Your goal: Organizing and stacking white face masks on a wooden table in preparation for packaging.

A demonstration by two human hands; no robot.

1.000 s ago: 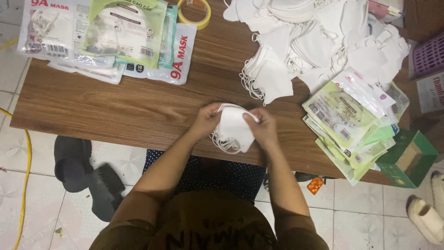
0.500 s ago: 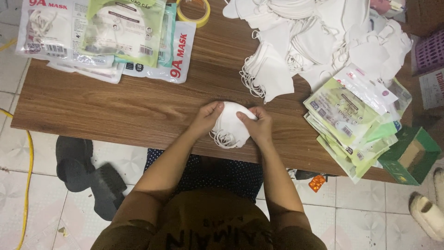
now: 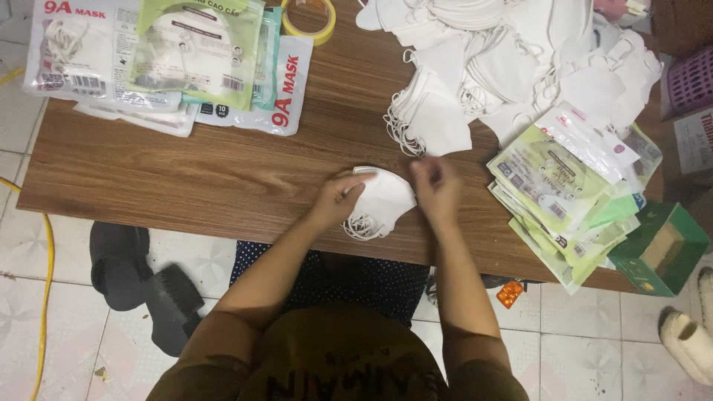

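Your left hand (image 3: 336, 199) grips the left edge of a small stack of white masks (image 3: 380, 202), fingers curled over the top and thumb beneath. The stack rests on the wooden table (image 3: 186, 178), near its front edge and directly in front of you. The stack's ear loops (image 3: 362, 226) hang in a bunch at its lower left, just past the table edge.

Your right hand (image 3: 437, 189) sits just to the right of the stack. It is motion-blurred, so you cannot tell whether its fingers touch the masks or grasp anything; they appear loosely bent and apart from the stack.

Behind your right hand lies a large pile of loose masks (image 3: 512, 59), spreading across the far right of the table. 1 fanned bundle (image 3: 431, 119) from that pile lies nearest your hands.

To your right, a fan of flat green-and-white pouches (image 3: 564, 200) overlaps the table's right front corner. A green box (image 3: 661, 249) stands beyond them, off the table.

At the far left, filled mask packs (image 3: 163, 59) lie stacked and overlapping. A roll of yellow tape (image 3: 308, 18) lies just beside them at the rear edge.

On the tiled floor to your left are 2 dark sandals (image 3: 141, 282) and a yellow cord (image 3: 46, 297).
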